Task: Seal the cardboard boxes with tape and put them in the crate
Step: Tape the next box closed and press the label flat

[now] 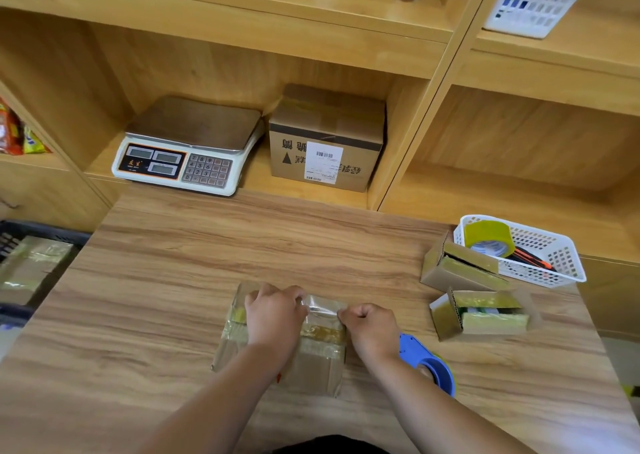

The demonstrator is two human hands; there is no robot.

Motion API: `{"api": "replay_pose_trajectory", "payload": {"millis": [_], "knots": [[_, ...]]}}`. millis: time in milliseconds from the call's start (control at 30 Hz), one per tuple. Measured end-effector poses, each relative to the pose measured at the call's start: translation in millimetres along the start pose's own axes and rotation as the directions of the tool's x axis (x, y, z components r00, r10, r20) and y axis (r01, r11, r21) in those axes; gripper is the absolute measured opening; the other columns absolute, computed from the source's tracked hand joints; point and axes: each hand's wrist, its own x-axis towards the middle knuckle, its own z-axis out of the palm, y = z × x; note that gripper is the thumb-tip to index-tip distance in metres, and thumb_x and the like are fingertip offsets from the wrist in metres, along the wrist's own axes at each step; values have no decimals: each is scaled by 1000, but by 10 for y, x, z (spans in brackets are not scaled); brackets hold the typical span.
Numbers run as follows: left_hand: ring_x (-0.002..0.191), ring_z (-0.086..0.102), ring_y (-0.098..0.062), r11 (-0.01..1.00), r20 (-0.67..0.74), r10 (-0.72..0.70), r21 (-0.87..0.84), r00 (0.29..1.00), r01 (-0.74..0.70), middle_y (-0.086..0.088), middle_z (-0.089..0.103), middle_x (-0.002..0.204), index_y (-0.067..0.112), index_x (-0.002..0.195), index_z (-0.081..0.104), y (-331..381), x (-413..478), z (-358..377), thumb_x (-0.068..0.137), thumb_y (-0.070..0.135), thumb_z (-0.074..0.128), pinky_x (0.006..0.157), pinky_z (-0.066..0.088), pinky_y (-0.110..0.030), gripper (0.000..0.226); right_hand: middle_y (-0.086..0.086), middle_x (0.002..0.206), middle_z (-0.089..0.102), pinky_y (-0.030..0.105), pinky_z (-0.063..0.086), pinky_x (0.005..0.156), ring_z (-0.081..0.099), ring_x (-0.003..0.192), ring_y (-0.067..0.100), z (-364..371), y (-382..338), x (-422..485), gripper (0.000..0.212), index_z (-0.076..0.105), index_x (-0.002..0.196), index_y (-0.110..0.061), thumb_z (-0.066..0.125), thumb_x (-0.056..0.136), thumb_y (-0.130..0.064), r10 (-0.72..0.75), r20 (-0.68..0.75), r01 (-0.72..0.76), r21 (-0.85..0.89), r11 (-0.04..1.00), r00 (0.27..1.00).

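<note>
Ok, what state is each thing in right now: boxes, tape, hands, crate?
Middle box: flaps shut, partly taped.
Strip: stretched between both hands on the middle box.
Left hand: grips the strip.
Right hand: pinches the strip.
Dispenser: lying unheld.
Far right box: open.
Near right box: open.
Crate: holds a taped box.
Roll: in basket.

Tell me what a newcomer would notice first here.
At the near centre of the table, the left hand and right hand pinch clear tape across a box. Just right of it lies a blue dispenser, and further right two open boxes sit by a white basket. A scale stands on the shelf behind.
</note>
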Motion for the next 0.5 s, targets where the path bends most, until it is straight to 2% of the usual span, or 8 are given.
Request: {"api": "replay_pose_trajectory", "payload": {"millis": [67,133,200,267,400,500], "knots": [[106,48,-9,1000,-9,4,10,1000,-4,13,67,84,38,108,65,-10,-3,14,88,36,55,87,22,-30,22,-15,47,53,32,47,75,59,88,27,10,6,-12,39,57,42,-33,69,79,-30,-5,-16,5,4,1000,1000],[108,49,-12,1000,-8,-2,-7,1000,2,11,66,82,38,117,60,-16,-5,26,87,34,54,87,21,-31,30,-13,50,55,33,49,74,60,90,28,22,-1,-26,41,55,41,-28,68,80,-28,0,-35,0,3,1000,999],[110,47,-15,1000,13,-16,-10,1000,16,9,65,85,33,136,45,-10,5,26,88,34,53,90,24,-33,49,-11,53,58,34,51,73,60,90,28,31,-14,-36,40,54,43,-23,68,80,-27,1,-46,-1,-4,1000,999],[111,48,-15,1000,19,-25,12,999,25,7,66,90,29,144,33,-10,14,25,88,37,53,93,28,-35,59,-11,56,61,33,51,72,61,90,25,36,-30,-41,38,56,45,-22,68,80,-29,8,-54,-9,-14,1000,999],[116,48,-17,998,34,-46,48,998,44,4,66,102,22,142,33,-8,7,23,89,40,51,97,29,-36,59,-13,60,63,29,49,70,60,91,22,41,-59,-56,29,63,53,-23,68,80,-33,36,-65,-39,-41,998,997],[114,49,-17,996,38,-48,71,998,45,5,66,101,20,135,38,16,6,13,90,38,49,95,30,-35,50,-11,64,65,31,50,73,60,92,22,39,-84,-71,29,62,54,-24,67,80,-34,47,-73,-51,-53,997,996]]}}
